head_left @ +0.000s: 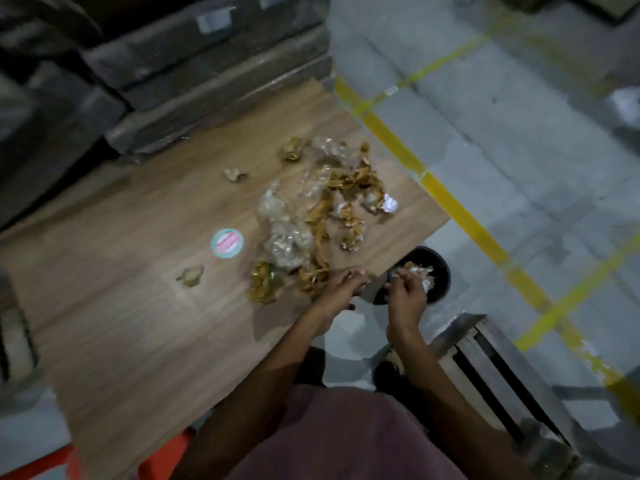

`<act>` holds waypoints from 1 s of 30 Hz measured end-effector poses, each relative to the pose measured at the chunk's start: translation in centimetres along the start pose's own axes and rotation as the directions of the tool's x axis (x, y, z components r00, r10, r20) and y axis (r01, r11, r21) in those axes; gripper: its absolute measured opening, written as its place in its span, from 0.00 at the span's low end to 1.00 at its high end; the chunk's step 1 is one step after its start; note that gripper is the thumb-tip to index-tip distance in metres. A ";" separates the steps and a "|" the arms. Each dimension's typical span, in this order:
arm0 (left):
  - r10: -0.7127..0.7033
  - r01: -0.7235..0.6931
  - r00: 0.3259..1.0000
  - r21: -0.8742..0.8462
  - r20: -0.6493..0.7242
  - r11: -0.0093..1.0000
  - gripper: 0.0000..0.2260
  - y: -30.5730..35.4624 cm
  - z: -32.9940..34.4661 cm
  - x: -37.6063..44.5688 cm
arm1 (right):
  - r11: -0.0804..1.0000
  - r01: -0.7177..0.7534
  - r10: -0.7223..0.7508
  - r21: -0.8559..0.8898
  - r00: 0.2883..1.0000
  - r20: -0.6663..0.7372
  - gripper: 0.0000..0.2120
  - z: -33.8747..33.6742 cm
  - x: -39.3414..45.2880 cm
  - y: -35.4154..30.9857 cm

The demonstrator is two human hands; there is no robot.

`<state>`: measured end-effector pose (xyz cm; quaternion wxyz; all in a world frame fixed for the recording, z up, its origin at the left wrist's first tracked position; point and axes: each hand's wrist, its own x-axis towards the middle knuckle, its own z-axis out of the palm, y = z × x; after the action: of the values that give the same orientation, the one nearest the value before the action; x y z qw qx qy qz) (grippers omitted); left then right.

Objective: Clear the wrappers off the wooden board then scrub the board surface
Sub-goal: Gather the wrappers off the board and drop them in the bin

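A heap of gold and clear wrappers (pixel 311 216) lies on the wooden board (pixel 138 306) near its right edge, its nearest pieces just under the left hand (pixel 341 289). That hand rests at the board's edge with fingers curled down onto a gold wrapper. The right hand (pixel 407 296) hangs over a black bin (pixel 441 268) beside the board, fingers pinching a crumpled silvery wrapper (pixel 424 277)

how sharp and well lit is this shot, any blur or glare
Head view: dim and soft throughout, edges smeared by motion blur and bent by the wide lens; the white crumpled wrapper is the brightest spot, no strong glare on the wooden board.
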<state>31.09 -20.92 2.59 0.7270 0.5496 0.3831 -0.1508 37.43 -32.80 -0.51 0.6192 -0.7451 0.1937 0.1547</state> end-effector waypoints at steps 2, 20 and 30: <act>0.046 -0.053 0.996 -0.092 -0.083 0.994 0.14 -0.6 -3.2 -2.3 | 0.999 -0.005 0.008 -0.038 0.997 0.081 0.05 2.1 -3.2 0.0; 0.384 -0.102 0.538 0.395 -0.750 0.913 0.31 -8.3 -23.1 -6.4 | 0.509 0.442 0.032 -0.738 0.847 0.530 0.45 14.9 -11.3 -2.0; 0.289 -0.117 0.707 0.295 -0.646 0.948 0.33 -5.8 -25.0 -3.8 | 0.773 0.385 0.205 -0.504 0.600 0.773 0.30 20.5 -14.1 -3.5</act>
<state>15.04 -0.83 -1.17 0.4782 0.6863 0.5389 0.0990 26.92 -10.74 5.38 0.3610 -0.7662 -0.2059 0.4901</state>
